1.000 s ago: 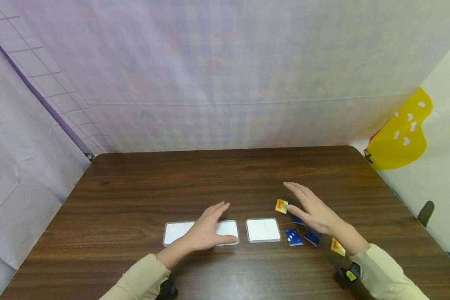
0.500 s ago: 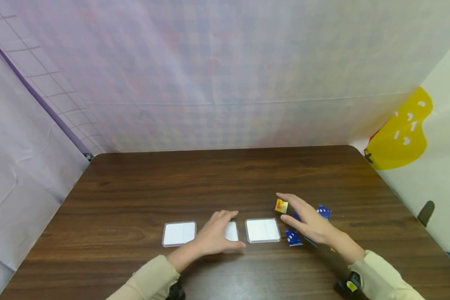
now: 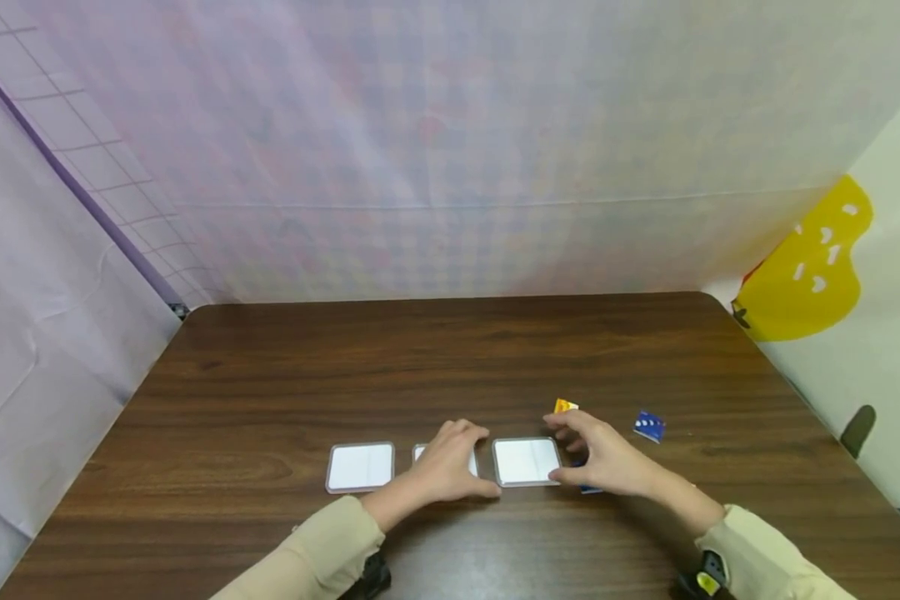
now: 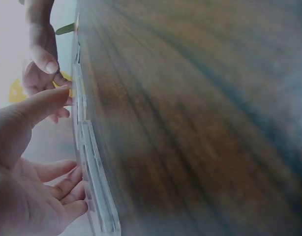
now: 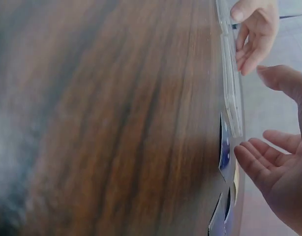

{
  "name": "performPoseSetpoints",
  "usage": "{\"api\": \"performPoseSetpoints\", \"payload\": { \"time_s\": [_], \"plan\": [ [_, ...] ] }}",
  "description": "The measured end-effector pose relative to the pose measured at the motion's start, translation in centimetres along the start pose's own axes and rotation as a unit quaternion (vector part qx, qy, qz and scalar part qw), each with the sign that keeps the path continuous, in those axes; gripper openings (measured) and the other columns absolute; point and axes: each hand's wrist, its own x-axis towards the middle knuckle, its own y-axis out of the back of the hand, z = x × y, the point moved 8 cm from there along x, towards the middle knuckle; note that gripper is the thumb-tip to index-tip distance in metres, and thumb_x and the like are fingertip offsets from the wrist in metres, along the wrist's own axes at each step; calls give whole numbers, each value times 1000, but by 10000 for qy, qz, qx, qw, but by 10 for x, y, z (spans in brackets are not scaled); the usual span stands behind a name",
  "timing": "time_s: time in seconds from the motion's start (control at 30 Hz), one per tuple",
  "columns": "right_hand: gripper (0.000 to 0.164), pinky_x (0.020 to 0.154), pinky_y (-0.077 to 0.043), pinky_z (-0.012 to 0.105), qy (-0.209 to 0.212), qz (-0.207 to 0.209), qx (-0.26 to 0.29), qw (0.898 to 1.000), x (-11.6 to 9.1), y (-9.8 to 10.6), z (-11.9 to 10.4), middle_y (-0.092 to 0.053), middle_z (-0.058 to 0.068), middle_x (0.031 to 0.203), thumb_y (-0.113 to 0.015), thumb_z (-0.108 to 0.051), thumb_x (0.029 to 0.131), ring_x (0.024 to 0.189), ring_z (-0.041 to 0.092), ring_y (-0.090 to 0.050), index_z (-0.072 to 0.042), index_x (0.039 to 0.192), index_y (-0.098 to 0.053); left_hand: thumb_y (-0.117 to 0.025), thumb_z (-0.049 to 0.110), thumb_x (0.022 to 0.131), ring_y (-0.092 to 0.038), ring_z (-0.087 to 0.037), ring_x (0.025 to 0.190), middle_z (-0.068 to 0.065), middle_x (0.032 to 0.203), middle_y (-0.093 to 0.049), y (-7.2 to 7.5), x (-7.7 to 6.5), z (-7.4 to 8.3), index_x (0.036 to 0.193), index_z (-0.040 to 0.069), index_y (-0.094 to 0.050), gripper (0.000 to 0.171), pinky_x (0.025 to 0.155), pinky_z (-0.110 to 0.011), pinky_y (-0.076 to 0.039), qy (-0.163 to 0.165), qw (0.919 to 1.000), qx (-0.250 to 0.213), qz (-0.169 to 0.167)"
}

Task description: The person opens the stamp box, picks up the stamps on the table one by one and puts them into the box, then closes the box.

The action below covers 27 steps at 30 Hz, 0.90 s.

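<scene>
Three shallow clear-rimmed cases with white inside lie in a row on the table. My left hand (image 3: 450,467) hovers over the middle case (image 3: 419,451), covering most of it, with thumb and fingers spread toward the right case (image 3: 527,461). At that case's right edge, my right hand (image 3: 603,458) has its thumb by the near corner and its fingers by the far one. The right wrist view shows a gap between its thumb and fingers. Behind the right fingers lies a yellow packet (image 3: 565,405); beneath that hand, a blue packet (image 3: 590,490) is mostly hidden.
The left case (image 3: 360,467) lies beside my left forearm. Another blue packet (image 3: 648,426) lies beyond my right hand. The brown table (image 3: 420,358) ends at a hanging cloth (image 3: 420,208) along the back.
My left hand has moved right, uncovering the left case. My right hand has come left and nearer to me, toward the right case, uncovering the far blue packet. The cases stay put.
</scene>
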Motion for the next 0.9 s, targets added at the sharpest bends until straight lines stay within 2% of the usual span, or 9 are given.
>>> {"api": "performPoseSetpoints", "payload": {
  "time_s": [0.13,0.3,0.43,0.63,0.9],
  "plan": [
    [69,74,-51,29,-181,-201,97,9996,0,-4,1,-56,16,108,-79,-25,67,92,25,-56,8,119,-48,-79,36,63,-49,-21,98,-9,108,-56,-1,2,3,114,-1,-56,68,83,-28,-44,-176,9997,45,144],
    [70,74,-50,27,-329,-349,21,9988,-1,-7,5,-55,14,106,-80,-28,66,90,22,-55,7,119,-49,-81,32,61,-47,-19,99,-6,108,-55,-8,6,1,115,2,-58,66,82,-25,-43,140,9999,29,55],
    [71,76,-49,26,-445,-483,183,9977,-1,-8,10,-53,14,108,-80,-26,66,93,23,-52,7,120,-48,-83,32,58,-46,-17,98,-4,106,-54,-10,8,1,113,5,-59,66,77,-23,-43,356,9993,137,55],
    [71,77,-48,25,-561,-555,463,9958,0,-7,13,-52,14,107,-81,-21,64,94,24,-49,8,120,-48,-84,33,57,-45,-17,94,-3,101,-53,-10,9,2,110,6,-61,64,71,-21,-43,464,9986,192,145],
    [60,72,-49,24,-438,-493,166,9977,2,-10,12,-55,11,101,-83,-20,61,86,18,-51,4,108,-55,-84,33,57,-44,-16,93,-2,100,-52,-11,9,0,108,7,-62,61,70,-20,-42,547,9983,133,175]
  ]
}}
